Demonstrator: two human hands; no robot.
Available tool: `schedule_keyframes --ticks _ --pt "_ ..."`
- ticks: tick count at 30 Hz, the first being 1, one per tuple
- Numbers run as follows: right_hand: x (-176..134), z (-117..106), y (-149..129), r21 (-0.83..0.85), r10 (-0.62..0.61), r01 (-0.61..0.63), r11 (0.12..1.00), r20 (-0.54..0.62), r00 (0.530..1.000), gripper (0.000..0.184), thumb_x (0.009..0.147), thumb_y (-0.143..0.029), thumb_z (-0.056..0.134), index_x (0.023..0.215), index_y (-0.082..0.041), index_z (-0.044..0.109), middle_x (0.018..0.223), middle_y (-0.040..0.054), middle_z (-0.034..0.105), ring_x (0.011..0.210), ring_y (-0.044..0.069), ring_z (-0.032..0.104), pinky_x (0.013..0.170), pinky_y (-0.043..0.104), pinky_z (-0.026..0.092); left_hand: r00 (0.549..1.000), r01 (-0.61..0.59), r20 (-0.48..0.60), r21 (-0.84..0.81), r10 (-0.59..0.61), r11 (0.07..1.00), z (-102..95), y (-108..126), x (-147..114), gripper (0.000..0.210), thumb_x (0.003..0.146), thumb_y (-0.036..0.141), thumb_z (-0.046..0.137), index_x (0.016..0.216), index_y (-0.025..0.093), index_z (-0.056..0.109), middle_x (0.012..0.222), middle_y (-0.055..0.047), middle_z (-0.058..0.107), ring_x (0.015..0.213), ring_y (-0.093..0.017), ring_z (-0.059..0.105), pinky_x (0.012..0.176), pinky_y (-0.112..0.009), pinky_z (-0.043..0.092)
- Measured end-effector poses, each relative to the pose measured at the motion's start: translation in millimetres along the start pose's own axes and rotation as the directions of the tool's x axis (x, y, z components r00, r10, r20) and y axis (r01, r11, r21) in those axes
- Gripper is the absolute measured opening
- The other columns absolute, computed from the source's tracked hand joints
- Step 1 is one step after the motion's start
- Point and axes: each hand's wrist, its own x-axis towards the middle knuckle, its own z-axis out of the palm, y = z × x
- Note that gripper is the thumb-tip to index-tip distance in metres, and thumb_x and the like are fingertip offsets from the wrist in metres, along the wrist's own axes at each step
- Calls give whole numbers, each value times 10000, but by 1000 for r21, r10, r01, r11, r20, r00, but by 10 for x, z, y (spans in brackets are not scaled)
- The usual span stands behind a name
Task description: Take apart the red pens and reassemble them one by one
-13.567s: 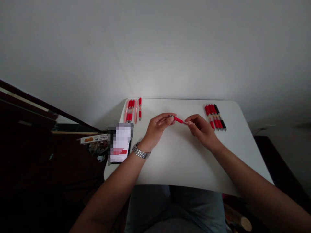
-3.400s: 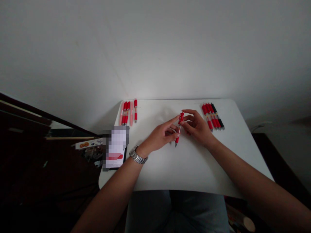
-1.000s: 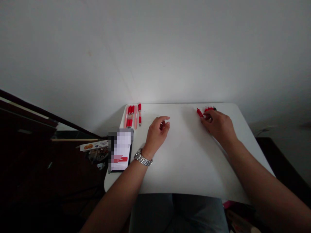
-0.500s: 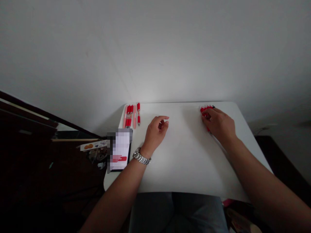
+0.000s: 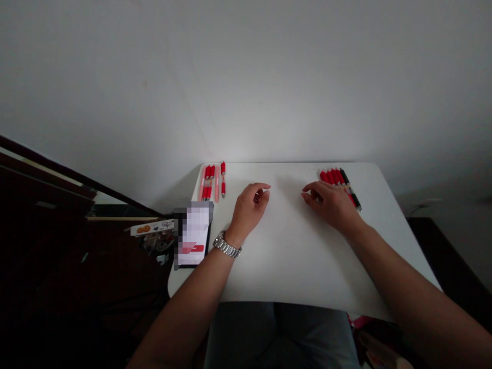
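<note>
Over the middle of the white table, my left hand (image 5: pixel 250 207) is loosely curled, with a gap between thumb and forefinger and nothing between them. Across from it, my right hand (image 5: pixel 328 202) has its fingers bent and apart, with no object showing in it. Several red pens (image 5: pixel 331 177) and a black pen (image 5: pixel 348 182) lie side by side just behind my right hand, which partly covers them. At the far left corner rest more red pens (image 5: pixel 223 179) and two pink pens (image 5: pixel 217 184).
A phone or tablet (image 5: pixel 193 238) with a lit screen, partly blurred, lies on the left edge of the white table (image 5: pixel 284 266). The wall (image 5: pixel 269 102) rises behind the table. Left of it are a box with pictures (image 5: pixel 151 227) and dark clutter.
My right hand has let go of the red pens and moved left toward the table's middle, uncovering the black pen. My left hand keeps nearly the same place and pose.
</note>
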Motion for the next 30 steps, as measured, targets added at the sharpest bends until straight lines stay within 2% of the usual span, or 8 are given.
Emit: schedule_keyframes --ticks 6,9,15,21,26,30 --pt "-29 84 -153 129 -55 41 991 103 993 178 970 -321 544 997 -198 670 819 56 660 694 180 607 646 297 450 1000 -11 11 44 11 999 4 20 0 185 988 265 561 1116 207 682 913 -33 651 766 -129 598 730 -258 503" --pt "-30 122 -167 124 -93 75 989 150 984 162 968 -300 557 1037 -197 661 820 52 646 725 189 603 674 303 458 1000 -9 23 65 7 998 4 38 -3 192 989 269 556 1130 207 671 892 -25 642 749 -128 589 714 -257 488" --pt "-21 177 -139 116 -100 83 990 149 984 159 961 -304 574 1060 -219 665 823 52 649 772 213 609 687 316 460 999 -2 32 110 -2 994 13 50 -5 170 982 240 560 1128 216 643 895 -21 633 761 -134 585 729 -266 494" --pt "-24 206 -114 137 -73 53 989 149 986 157 948 -317 595 1054 -227 668 813 44 651 767 211 606 700 323 467 995 -52 86 147 39 988 -7 88 -9 161 967 203 574 1125 215 600 960 -30 618 837 -142 604 809 -287 520" --pt "-19 205 -113 155 -46 23 988 143 989 158 935 -328 611 1036 -226 675 793 39 655 748 203 603 677 313 466 994 -51 104 197 31 979 -142 154 4 173 966 198 574 1136 216 597 999 -42 617 837 -146 614 811 -298 534" --pt "-19 200 -120 156 -44 21 987 144 989 157 940 -340 610 1024 -226 679 793 38 655 754 203 610 689 313 471 998 -62 42 431 49 900 -393 174 10 179 977 231 563 1151 213 597 1019 -67 635 911 -199 624 826 -345 519"
